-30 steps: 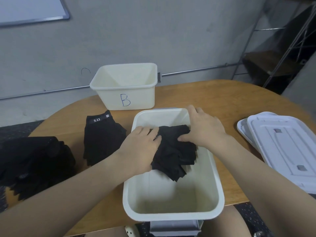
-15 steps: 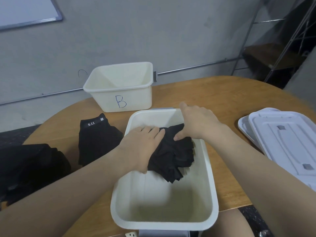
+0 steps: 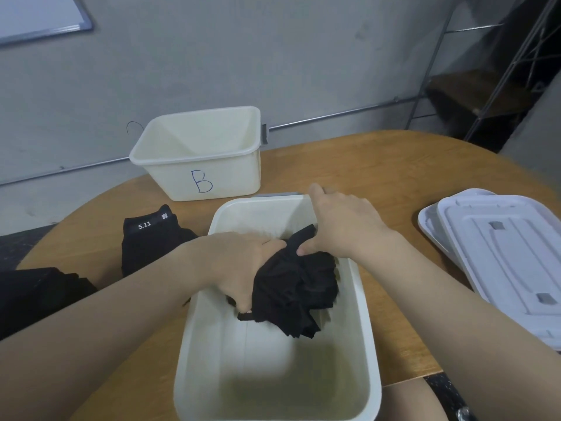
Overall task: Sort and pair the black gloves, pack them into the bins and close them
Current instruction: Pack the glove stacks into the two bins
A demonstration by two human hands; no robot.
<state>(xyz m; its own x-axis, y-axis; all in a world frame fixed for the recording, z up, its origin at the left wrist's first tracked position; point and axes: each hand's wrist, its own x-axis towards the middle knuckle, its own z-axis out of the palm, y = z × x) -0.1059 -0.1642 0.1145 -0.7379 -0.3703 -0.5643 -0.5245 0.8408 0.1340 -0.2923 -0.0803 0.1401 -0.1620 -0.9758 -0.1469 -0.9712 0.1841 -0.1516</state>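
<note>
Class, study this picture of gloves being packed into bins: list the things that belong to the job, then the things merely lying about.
Part of the job:
- black gloves gripped by left hand and right hand
- near bin
- bin marked B
- gloves labelled 5.11
- dark glove pile
- white lids

Lying about:
- whiteboard
- metal shelf rack

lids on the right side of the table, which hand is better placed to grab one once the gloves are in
Right. The lids lie beside the right hand; the left hand grips the gloves across the near bin.
</note>
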